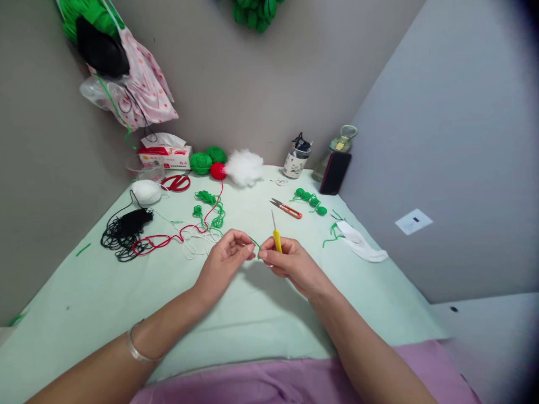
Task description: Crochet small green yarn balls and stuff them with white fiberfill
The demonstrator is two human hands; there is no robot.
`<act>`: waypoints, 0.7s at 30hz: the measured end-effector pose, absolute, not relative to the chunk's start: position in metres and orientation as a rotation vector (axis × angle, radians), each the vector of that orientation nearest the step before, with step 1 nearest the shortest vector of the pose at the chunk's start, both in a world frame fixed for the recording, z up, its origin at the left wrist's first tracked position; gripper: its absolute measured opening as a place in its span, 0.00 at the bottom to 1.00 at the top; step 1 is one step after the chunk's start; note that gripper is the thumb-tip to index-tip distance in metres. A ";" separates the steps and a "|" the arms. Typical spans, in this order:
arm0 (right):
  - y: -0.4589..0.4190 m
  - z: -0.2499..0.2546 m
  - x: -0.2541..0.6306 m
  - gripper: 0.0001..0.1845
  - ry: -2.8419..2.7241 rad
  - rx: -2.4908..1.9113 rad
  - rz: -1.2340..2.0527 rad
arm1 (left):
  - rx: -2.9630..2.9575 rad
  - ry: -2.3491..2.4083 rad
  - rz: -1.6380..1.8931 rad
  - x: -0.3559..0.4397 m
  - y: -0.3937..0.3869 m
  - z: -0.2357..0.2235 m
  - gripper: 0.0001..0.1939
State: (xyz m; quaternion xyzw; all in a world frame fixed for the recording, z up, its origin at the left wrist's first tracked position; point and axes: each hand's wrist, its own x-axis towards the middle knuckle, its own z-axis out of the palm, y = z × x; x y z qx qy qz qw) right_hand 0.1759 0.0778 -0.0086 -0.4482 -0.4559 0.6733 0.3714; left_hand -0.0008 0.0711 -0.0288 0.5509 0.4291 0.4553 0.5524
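Note:
Above the middle of the table, my left hand (pixel 229 255) is closed in a pinch on green yarn (pixel 256 243). The yarn runs across the short gap to the fingertips of my right hand (pixel 288 259). A crochet hook (pixel 277 240) with a yellow handle stands up between the fingers of that right hand, its thin metal shaft pointing up. My right thumb and index finger also pinch the yarn's end. From my left hand the green strand seems to lead back to a loose green tangle (pixel 218 216) on the table.
Orange-handled thread snips (pixel 286 209) lie beyond my right hand, near small green crocheted balls (pixel 314 201). To the left are black yarn (pixel 126 233), a white yarn ball (pixel 146 192) and red scissors (pixel 177 182). White stuffing (pixel 245 167), a pen cup (pixel 296 161) and a phone (pixel 336 173) stand behind.

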 end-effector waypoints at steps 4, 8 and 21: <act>0.078 -0.001 0.184 0.17 -1.094 -1.028 1.846 | 1.519 1.032 0.959 -0.011 0.083 -0.030 0.12; 0.080 0.005 0.194 0.17 -1.036 -0.940 1.775 | 1.618 1.206 1.072 -0.056 0.120 -0.025 0.01; 0.075 -0.002 0.179 0.16 -1.185 -1.067 1.665 | 1.129 0.685 1.035 -0.015 0.065 0.017 0.29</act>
